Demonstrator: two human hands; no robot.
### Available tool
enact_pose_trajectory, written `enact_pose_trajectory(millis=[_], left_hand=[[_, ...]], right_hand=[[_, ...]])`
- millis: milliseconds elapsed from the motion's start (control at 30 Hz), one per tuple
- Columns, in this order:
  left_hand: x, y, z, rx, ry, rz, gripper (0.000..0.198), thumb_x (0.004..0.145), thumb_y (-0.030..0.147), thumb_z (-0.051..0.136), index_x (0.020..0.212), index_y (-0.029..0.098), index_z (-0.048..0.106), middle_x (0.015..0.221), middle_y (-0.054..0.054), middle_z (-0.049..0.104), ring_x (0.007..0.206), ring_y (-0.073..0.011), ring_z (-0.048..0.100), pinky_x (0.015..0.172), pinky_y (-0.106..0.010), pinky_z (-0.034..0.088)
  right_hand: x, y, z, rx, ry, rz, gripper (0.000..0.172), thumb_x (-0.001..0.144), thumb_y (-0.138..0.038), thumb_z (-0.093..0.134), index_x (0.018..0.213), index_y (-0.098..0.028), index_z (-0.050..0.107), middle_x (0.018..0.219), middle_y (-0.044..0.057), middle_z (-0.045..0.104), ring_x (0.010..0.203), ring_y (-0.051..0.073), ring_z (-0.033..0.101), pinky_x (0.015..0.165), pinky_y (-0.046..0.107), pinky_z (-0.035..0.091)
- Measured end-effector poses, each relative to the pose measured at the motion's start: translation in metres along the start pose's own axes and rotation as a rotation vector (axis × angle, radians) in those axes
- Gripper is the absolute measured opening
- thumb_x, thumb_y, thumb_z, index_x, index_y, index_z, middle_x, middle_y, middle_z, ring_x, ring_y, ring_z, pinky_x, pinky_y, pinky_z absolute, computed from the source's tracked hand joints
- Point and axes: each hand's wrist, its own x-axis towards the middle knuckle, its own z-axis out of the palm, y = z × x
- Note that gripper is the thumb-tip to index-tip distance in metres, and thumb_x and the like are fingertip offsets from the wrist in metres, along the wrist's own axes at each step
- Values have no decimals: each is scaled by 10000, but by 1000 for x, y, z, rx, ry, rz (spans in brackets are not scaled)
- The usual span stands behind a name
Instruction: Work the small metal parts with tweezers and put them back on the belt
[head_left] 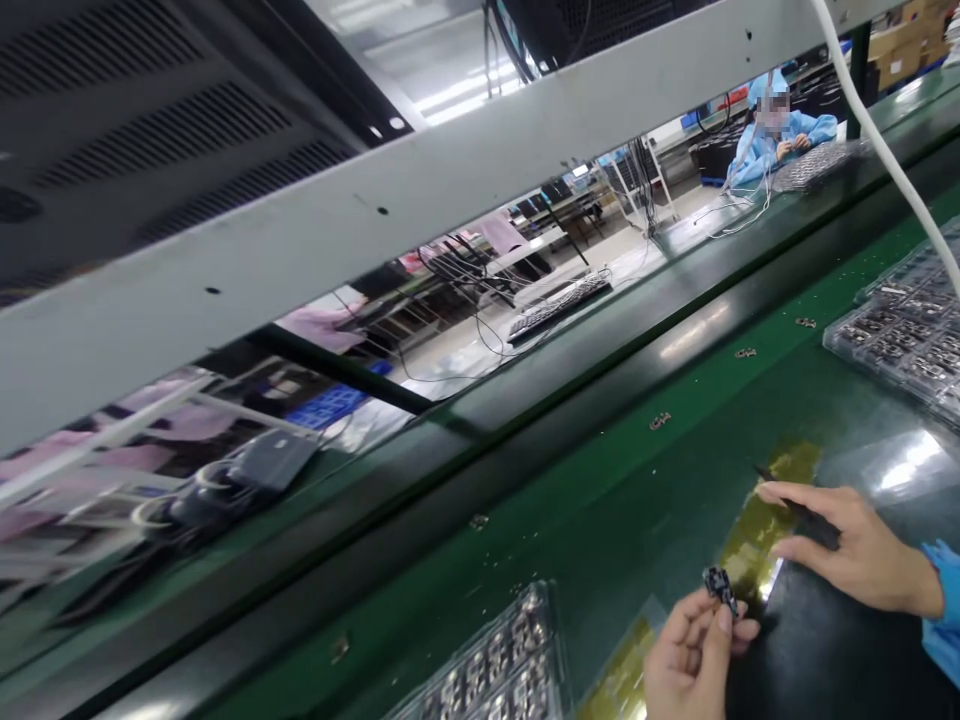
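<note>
My left hand [694, 645] is closed, pinching a small dark circuit board part [720, 588] between thumb and fingers. Held in my right hand [862, 550] is a slim black tool that looks like tweezers [816, 524], its pointed end toward the upper left. That tip is apart from the part in my left hand. Between and behind both hands lies a strip of shiny yellow film [796, 465] on the dark bench. A second piece of yellow film [621, 672] is beside my left hand, partly hidden by it.
Clear trays of small metallic parts stand at the lower middle [551, 625] and far right [832, 338]. Several loose parts, one a small metal piece [660, 421], lie on the green belt [600, 480]. A grey beam [450, 190] crosses overhead. A white cable [877, 140] hangs right. A co-worker [750, 150] sits beyond.
</note>
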Motion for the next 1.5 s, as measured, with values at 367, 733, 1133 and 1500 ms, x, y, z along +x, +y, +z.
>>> enact_pose_trajectory(millis=[367,733,1133,1500], left_hand=[[44,38,32,314,-529,23,364,706,383,681,954,118,662,839,-117,702,753,-200,658,688,-272,507],[255,105,-5,1243,-246,513,389,564,523,651,703,159,673,656,-57,673,573,-237,625,561,-346,501],[194,105,-50,1547,-24,589,278,824,257,408,935,155,642,935,-128,675,865,-249,623,810,-355,434],[-26,93,-212,1704,356,453,302,813,329,418,900,165,656,857,-73,713,726,-190,662,730,-285,503]], right_hand=[[17,-17,26,433,305,253,183,728,-209,666,909,-224,686,713,1,716,650,149,673,651,243,540],[42,-14,30,308,506,119,206,737,-165,576,911,-219,674,672,-2,717,598,155,668,642,252,531],[26,-14,10,267,414,102,189,774,-206,622,957,-226,666,758,21,727,657,179,687,622,269,552],[16,-15,6,143,362,31,212,760,-256,670,971,-250,669,742,14,726,632,203,687,556,296,546]])
